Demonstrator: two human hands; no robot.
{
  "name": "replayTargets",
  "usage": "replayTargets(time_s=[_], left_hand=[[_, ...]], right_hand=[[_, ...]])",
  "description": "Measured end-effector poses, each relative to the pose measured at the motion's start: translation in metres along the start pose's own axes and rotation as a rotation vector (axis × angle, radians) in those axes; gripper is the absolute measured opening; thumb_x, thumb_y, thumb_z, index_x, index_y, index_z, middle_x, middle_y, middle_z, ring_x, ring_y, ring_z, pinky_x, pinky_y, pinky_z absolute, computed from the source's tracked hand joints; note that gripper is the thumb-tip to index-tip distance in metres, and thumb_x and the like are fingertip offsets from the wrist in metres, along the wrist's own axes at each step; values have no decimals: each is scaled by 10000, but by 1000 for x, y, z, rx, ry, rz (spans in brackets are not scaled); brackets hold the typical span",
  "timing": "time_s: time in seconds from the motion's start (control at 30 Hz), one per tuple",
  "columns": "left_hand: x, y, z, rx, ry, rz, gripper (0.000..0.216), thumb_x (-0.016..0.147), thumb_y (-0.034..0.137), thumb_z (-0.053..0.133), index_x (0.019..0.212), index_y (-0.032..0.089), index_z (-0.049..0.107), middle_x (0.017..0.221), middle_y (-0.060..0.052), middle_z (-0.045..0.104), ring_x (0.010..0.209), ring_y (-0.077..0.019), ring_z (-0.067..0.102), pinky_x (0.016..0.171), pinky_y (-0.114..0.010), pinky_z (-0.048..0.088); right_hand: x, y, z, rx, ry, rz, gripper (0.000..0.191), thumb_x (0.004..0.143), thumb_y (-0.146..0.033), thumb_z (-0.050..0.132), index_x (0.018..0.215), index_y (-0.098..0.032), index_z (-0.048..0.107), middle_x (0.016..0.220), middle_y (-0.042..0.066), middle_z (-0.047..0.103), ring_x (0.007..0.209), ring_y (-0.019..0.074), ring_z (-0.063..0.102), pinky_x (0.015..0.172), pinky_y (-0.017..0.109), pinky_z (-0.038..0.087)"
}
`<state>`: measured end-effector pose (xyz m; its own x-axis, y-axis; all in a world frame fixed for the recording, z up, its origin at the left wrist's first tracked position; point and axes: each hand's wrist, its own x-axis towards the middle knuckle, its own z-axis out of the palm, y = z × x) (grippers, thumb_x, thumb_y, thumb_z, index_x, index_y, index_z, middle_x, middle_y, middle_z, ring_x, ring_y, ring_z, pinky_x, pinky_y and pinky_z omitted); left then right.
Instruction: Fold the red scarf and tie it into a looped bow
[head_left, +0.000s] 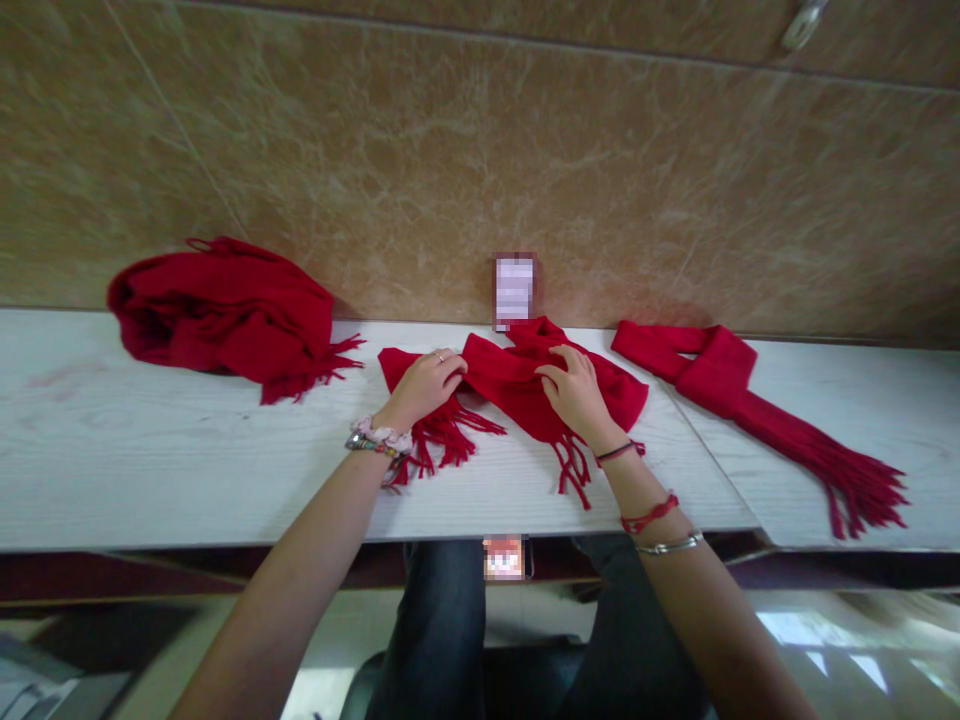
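Observation:
A red fringed scarf lies loosely bunched on the white tabletop in front of me, its tassels spread toward my side. My left hand is closed on the scarf's left part, fingertips bent down at a fold. Over the right part rests my right hand, fingers bent and somewhat apart, touching the cloth without a visible grip. A second red scarf, folded into a loop with its tasselled end stretched out, lies to the right. At the left sits a heap of red scarf cloth with fringes.
Behind the white table rises a brown marbled wall. A small blurred white card-like thing stands against it, behind the middle scarf. Below the table's front edge, a phone-like thing with a blurred screen shows between my legs.

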<state>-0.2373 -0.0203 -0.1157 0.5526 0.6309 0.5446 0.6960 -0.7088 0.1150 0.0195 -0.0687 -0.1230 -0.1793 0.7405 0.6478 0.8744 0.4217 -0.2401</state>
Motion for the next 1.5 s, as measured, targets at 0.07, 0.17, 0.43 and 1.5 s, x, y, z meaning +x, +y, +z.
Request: replayTargets(time_s=[0.07, 0.17, 0.43, 1.5], left_hand=[[0, 1, 0, -1, 2, -2, 153, 838, 129, 456, 881, 187, 591, 948, -70, 638, 949, -212, 599, 897, -360, 488], [0, 2, 0, 2, -1, -9, 164, 835, 130, 457, 890, 192, 599, 951, -64, 638, 956, -210, 601, 904, -360, 486], [0, 1, -7, 65, 54, -66, 178, 830, 125, 447, 881, 169, 612, 933, -80, 643, 913, -221, 602, 875, -364, 484], [1, 6, -19, 60, 18, -72, 249, 817, 192, 494, 1037, 180, 609, 1090, -91, 616, 1047, -245, 556, 961, -396, 439]], right_hand=[[-1, -2, 0, -15, -21, -16, 160, 837, -219, 581, 924, -219, 715, 1233, 131, 569, 1219, 306, 468, 1028, 568, 364], [-1, -3, -1, -29, -40, -30, 154, 802, -265, 648, 924, -195, 712, 1250, 151, 565, 1233, 326, 456, 1030, 584, 351], [6, 6, -7, 32, 169, 177, 174, 825, -157, 525, 807, -179, 697, 1070, 134, 628, 1030, 279, 565, 948, 468, 444], [9, 28, -23, 107, 166, 161, 123, 787, -248, 612, 864, -202, 697, 1129, 116, 599, 1064, 276, 556, 946, 472, 451]])
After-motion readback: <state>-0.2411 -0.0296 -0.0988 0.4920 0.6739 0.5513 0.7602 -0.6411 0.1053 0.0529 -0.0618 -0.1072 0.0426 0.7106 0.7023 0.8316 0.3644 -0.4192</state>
